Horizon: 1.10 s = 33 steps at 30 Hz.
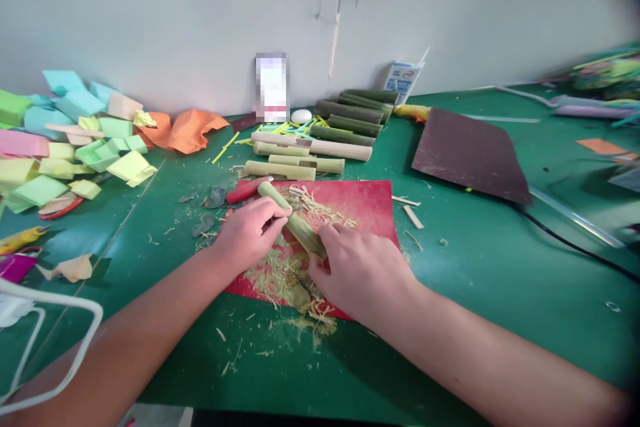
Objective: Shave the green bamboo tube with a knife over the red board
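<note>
A pale green bamboo stick (290, 217) lies slantwise over a red cutting mat (367, 203) strewn with shavings (280, 277). My right hand (357, 273) is closed round the stick's near end. My left hand (250, 232) is closed on something thin pressed against the stick's middle; a red handle (245, 190) lies just beyond its knuckles, and I cannot tell whether the hand holds it.
Several peeled pale sticks (300, 153) and dark green unpeeled ones (353, 117) lie behind the mat. Folded coloured papers (75, 140) are piled at left, beside orange paper (185, 130). A brown sandpaper sheet (470, 153) and a black cable (575, 247) lie at right. A white wire frame (55, 340) sits near left.
</note>
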Each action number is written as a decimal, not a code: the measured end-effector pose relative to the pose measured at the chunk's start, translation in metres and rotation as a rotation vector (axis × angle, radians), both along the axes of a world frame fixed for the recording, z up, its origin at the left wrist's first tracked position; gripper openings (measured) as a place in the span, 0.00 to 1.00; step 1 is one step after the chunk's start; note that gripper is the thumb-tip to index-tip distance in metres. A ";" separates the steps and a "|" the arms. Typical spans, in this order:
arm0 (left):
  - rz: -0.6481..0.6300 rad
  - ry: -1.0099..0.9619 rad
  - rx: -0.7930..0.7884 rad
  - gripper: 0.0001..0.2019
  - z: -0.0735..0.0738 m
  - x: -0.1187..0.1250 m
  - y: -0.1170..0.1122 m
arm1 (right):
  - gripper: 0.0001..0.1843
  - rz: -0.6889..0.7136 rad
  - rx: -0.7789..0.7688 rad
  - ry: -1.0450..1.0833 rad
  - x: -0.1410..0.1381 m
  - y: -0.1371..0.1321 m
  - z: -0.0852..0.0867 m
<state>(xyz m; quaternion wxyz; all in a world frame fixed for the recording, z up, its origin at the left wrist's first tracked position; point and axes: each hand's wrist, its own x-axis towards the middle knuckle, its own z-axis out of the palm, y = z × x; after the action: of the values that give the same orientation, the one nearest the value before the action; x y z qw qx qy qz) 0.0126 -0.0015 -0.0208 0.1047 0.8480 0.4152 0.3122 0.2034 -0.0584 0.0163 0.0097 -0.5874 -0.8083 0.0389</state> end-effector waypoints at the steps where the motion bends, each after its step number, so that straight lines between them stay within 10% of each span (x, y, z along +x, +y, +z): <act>1: -0.008 0.003 -0.006 0.06 0.001 0.001 -0.001 | 0.11 0.004 0.001 -0.002 0.000 0.001 0.000; 12: 0.281 -0.037 0.118 0.06 -0.005 -0.026 0.019 | 0.11 0.083 0.028 -0.022 -0.002 -0.003 0.003; 22: -0.004 -0.025 0.014 0.05 0.002 -0.012 0.004 | 0.09 0.071 -0.060 0.045 -0.004 0.000 0.000; 33: 0.055 -0.053 0.116 0.05 -0.003 -0.008 0.005 | 0.10 0.076 -0.059 0.041 -0.005 0.001 0.001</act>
<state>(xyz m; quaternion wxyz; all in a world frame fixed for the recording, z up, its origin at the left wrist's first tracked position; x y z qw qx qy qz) 0.0045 0.0035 -0.0234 0.0577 0.8324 0.4166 0.3608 0.1986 -0.0576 0.0178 0.0072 -0.5554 -0.8282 0.0750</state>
